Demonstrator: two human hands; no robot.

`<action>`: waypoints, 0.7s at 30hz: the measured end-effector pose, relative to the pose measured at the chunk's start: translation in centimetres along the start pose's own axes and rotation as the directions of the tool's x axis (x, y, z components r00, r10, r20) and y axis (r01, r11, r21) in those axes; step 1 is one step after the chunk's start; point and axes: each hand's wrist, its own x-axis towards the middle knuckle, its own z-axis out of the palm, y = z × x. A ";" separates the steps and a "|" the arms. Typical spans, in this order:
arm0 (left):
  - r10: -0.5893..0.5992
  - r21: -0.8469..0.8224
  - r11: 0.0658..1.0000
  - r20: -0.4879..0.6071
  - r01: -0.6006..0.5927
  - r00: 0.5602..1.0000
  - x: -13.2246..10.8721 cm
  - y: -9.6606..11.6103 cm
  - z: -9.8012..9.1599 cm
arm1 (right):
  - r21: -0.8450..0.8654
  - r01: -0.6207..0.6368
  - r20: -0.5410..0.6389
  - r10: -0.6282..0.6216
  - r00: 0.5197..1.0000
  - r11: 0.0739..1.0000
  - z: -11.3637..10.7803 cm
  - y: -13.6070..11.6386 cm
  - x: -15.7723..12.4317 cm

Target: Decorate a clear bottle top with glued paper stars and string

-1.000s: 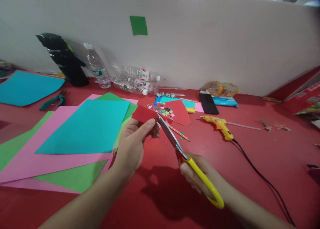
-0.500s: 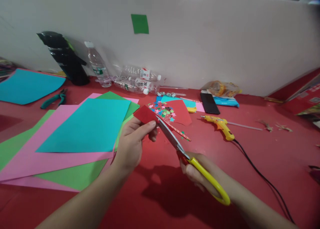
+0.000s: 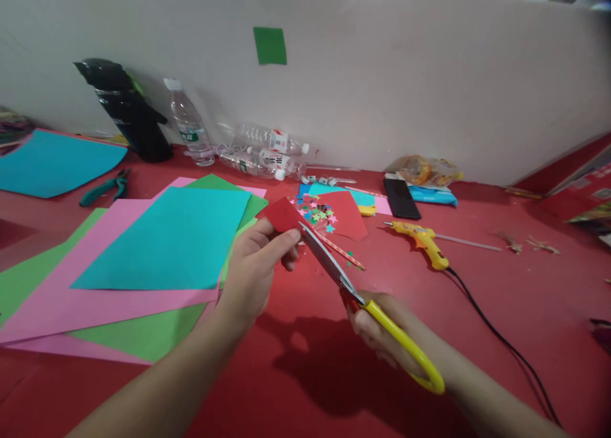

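Observation:
My left hand (image 3: 255,269) pinches a small piece of red paper (image 3: 282,214) between thumb and fingers, held above the red table (image 3: 310,374). My right hand (image 3: 382,333) grips yellow-handled scissors (image 3: 372,307). Their metal blades point up and left, and the tips meet the right edge of the red piece. Just behind the paper lies a pile of small coloured paper stars (image 3: 317,212) on a larger red sheet (image 3: 346,215).
Teal (image 3: 167,240), pink and green paper sheets lie stacked at the left. A yellow glue gun (image 3: 422,240) with a black cable lies at the right, a black phone (image 3: 401,197) behind it. Water bottles (image 3: 260,155), a black flask (image 3: 126,110) and green pliers (image 3: 102,188) sit near the wall.
The red piece in my left hand looks a little smaller and has turned slightly. The scissors have shifted a little to the right. Both hands otherwise stay in place.

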 end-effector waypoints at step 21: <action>0.026 0.033 0.999 -0.005 -0.025 1.000 -0.1 -0.1 0.2 | 0.010 0.002 -0.068 -0.001 0.998 1.000 0.7 0.2 0.2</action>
